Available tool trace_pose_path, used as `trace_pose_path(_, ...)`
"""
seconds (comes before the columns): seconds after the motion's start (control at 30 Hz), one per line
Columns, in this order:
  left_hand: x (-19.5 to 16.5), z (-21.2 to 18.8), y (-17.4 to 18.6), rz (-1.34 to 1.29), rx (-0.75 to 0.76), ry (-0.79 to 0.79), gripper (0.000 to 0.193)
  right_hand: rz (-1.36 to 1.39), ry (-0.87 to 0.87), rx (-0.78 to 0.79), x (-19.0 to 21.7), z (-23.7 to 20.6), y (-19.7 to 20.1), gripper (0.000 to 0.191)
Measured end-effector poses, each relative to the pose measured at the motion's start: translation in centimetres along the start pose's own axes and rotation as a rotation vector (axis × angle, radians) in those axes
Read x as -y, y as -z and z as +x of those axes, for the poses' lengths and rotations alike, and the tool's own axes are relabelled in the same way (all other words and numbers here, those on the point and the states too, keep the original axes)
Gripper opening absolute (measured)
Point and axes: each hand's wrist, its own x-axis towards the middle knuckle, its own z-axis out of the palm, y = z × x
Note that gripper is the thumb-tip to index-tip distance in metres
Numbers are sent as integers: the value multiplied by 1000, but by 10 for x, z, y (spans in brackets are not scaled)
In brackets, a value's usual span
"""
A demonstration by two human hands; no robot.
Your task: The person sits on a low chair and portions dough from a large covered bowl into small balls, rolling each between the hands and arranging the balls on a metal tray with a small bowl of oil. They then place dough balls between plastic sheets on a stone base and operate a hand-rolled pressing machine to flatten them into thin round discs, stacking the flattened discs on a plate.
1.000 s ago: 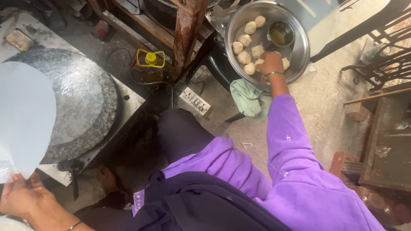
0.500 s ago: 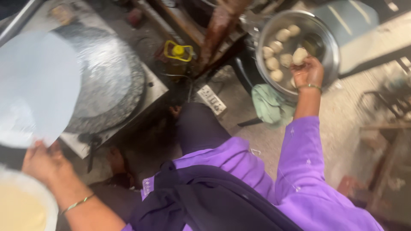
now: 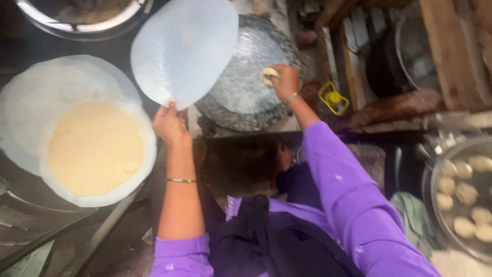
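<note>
The right hand (image 3: 285,82) is pinching a small dough ball (image 3: 268,75) between fingers and thumb, holding it over the round grey press plate (image 3: 241,84) near the plate's right half. It is not clear whether the ball is already touching the plate. The left hand (image 3: 171,123) is gripping the lower edge of a pale blue round plastic sheet (image 3: 182,48), fingers curled shut on it, and is holding the sheet lifted and tilted back so that it is clearing most of the plate.

To the left, a flattened yellow dough disc (image 3: 95,149) is lying on a stack of similar pale sheets (image 3: 31,102). At the far right, a metal bowl (image 3: 435,205) is holding more dough balls (image 3: 464,192).

Doing this step well probably means seating the ball at the plate's centre rather than toward its edge, so it is spreading evenly into a round. The sheet should be kept taut and high until the ball is resting, then lowered flat from 1 edge to avoid creases or trapped air.
</note>
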Motion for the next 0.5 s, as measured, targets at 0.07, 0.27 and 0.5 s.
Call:
trace_pose_path(0.07,-3,4,-4,16,12,-23,19,-178,86,-103,25,29,-22,32)
trace_pose_path(0.27,-10,12,-13,20,2,38,22,-532,227,146,70,13,-93,95)
trace_pose_path(0.5,-11,9,-12,-7,22,48,23,68,-125,336,65,55,-81,76)
